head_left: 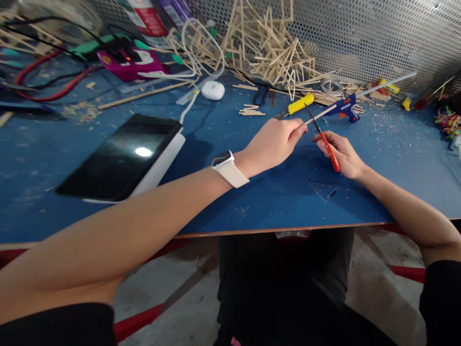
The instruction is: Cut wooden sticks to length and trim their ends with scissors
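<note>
My left hand [275, 144], wearing a watch with a pale band, is closed with thumb and fingers pinching a thin wooden stick [324, 113]. The stick points right, toward a blue glue gun [344, 107] with a long translucent glue stick in it. In my right hand [342, 153] is a red-handled cutting tool [329, 151], its thin dark blade slanting up across the stick near my left fingertips. Whether it has a second blade I cannot tell. Just beyond my left hand lies a yellow-handled utility knife [301, 103].
A tablet [120, 156] lies left on the blue table [248, 206]. Behind it are a white earbud case [212, 90], a pink power strip [131, 62] and cables. Piled sticks [270, 48] lean by the perforated metal panel [360, 38]. Short cut sticks [252, 110] lie nearby.
</note>
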Demonstrator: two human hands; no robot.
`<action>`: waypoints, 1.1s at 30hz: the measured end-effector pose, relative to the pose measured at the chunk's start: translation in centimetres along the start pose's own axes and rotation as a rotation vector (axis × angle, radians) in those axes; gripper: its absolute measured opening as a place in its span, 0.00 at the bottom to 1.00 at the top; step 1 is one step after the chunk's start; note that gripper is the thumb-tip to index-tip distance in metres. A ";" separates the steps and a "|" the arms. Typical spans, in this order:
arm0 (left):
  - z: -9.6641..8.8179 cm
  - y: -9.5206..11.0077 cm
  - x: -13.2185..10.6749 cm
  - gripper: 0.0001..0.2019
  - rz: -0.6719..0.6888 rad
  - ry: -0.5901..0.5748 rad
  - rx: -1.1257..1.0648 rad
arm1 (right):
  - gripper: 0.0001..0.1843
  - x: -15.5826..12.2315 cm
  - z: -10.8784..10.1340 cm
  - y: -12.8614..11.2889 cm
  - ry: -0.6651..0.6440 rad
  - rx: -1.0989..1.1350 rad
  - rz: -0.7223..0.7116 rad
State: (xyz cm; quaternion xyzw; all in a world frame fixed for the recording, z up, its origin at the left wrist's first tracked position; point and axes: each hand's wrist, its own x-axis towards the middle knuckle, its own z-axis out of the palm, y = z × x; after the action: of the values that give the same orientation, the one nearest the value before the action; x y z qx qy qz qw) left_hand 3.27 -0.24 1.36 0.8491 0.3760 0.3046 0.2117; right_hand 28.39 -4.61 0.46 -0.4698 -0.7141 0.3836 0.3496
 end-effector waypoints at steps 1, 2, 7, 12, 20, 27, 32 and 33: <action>0.1 -0.1 0.0 0.26 0.003 0.000 -0.008 | 0.42 0.0 0.0 0.1 0.010 -0.009 -0.003; 0.1 -0.2 0.1 0.26 0.007 0.000 -0.016 | 0.42 0.0 0.1 0.2 0.019 -0.018 -0.001; 0.1 -0.6 0.3 0.26 0.004 0.005 -0.006 | 0.40 0.0 0.0 0.3 0.048 -0.068 0.019; -0.4 -0.6 0.4 0.29 -0.009 -0.010 0.027 | 0.37 0.2 -0.2 0.1 0.044 -0.096 0.006; -0.1 -0.8 0.5 0.22 0.068 0.070 0.122 | 0.34 0.1 -0.1 0.3 0.088 -0.150 -0.034; -0.4 -0.6 0.5 0.18 0.119 0.086 -0.017 | 0.36 0.0 0.1 0.8 0.078 -0.159 -0.021; -0.2 -0.9 0.4 0.18 0.173 0.094 0.119 | 0.32 -0.3 -0.1 0.8 0.050 -0.162 0.003; -0.1 -1.0 0.4 0.18 0.187 0.094 0.162 | 0.32 -0.4 -0.1 0.7 0.043 -0.158 -0.002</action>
State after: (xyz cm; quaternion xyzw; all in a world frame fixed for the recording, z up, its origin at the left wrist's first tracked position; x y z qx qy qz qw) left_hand 2.89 0.68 0.98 0.8796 0.3281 0.3309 0.0955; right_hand 28.86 -4.74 -0.17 -0.5034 -0.7348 0.3157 0.3271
